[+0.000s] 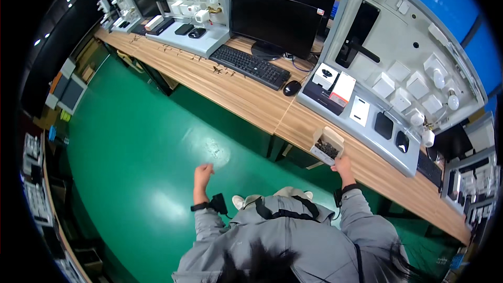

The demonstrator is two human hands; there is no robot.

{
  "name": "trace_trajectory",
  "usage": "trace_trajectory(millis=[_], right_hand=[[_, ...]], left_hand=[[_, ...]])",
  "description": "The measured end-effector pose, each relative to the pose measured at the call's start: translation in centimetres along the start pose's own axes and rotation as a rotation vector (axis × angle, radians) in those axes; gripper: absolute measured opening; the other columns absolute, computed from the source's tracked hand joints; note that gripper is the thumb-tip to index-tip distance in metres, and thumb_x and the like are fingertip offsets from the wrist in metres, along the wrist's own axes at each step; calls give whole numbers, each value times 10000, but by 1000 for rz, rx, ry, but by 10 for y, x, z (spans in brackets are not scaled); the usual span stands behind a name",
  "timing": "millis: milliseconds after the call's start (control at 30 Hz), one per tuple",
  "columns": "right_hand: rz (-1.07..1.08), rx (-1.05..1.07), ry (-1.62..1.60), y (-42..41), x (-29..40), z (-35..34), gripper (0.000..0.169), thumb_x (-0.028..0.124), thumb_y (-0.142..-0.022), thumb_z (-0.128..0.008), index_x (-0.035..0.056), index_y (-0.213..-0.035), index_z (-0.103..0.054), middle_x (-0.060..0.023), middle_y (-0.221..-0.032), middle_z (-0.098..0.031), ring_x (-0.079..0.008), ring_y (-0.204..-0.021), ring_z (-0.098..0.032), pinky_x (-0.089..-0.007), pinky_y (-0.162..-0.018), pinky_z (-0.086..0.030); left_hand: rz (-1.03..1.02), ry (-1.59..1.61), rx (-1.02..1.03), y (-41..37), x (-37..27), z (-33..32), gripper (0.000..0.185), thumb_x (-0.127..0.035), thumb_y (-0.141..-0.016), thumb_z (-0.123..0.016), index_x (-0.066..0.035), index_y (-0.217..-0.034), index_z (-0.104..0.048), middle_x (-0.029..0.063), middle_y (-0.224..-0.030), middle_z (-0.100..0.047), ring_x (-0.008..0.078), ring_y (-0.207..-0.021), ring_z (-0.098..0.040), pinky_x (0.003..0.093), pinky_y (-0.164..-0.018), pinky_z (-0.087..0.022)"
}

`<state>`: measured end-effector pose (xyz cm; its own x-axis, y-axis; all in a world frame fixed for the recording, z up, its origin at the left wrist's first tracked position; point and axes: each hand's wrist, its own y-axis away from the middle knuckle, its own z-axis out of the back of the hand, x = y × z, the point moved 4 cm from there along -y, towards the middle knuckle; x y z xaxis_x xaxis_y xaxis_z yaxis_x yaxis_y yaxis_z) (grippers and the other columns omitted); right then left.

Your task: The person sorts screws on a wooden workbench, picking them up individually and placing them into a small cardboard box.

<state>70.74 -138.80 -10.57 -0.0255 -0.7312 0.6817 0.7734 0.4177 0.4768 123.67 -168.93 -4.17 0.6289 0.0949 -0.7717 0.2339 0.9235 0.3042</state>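
Observation:
My right hand (344,166) grips the near corner of a small open white cardboard box (324,158). Inside the box lies a heap of small dark pieces (327,148), perhaps screws; they are too small to name surely. The box is at the front edge of the wooden bench (259,106), with its flap raised at the back. My left hand (203,177) is over the green floor, away from the bench. Its fingers look curled, and whether anything small is inside them is hidden. Small dark pieces (218,70) lie scattered in groups along the bench to the left.
Behind the box rises a grey display stand (355,125) with a door lock (357,33), switches and bulbs. A monitor (275,21), black keyboard (251,67) and mouse (292,88) stand left of it. A second stand (188,41) is farther left. Green floor (157,133) stretches left.

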Motion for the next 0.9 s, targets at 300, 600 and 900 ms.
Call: trace_trajectory(millis=[300,600,900], right_hand=[[143,-47,273,34,135,-85,293,179,-867,-445,-74,-867,-591,-192,-594,-625,-248,-487,-637,-365,-459,-515],[355,-210,657,-41,214,-163,272,183,-788,-503,-56,-786,-632,-245,-688,-629,-358,-634,-644,-450,-631,-504],[305,-50,741,-56,298,-231,296,207,-768,-531,-13,-937,-636,-231,-828,-649,-379,-802,-638,-457,-733,-492]], left_hand=[[117,106,-442,28,196,203,399,-353,-884,-564,6,-727,-639,117,-849,-617,198,-832,-541,326,-748,-427],[226,229,-595,-13,236,249,256,-231,-866,-575,0,-836,-682,153,-980,-620,262,-984,-562,354,-907,-407],[23,-129,-473,-207,137,264,275,-261,-850,-601,-4,-920,-668,191,-976,-641,336,-966,-581,394,-877,-438]])
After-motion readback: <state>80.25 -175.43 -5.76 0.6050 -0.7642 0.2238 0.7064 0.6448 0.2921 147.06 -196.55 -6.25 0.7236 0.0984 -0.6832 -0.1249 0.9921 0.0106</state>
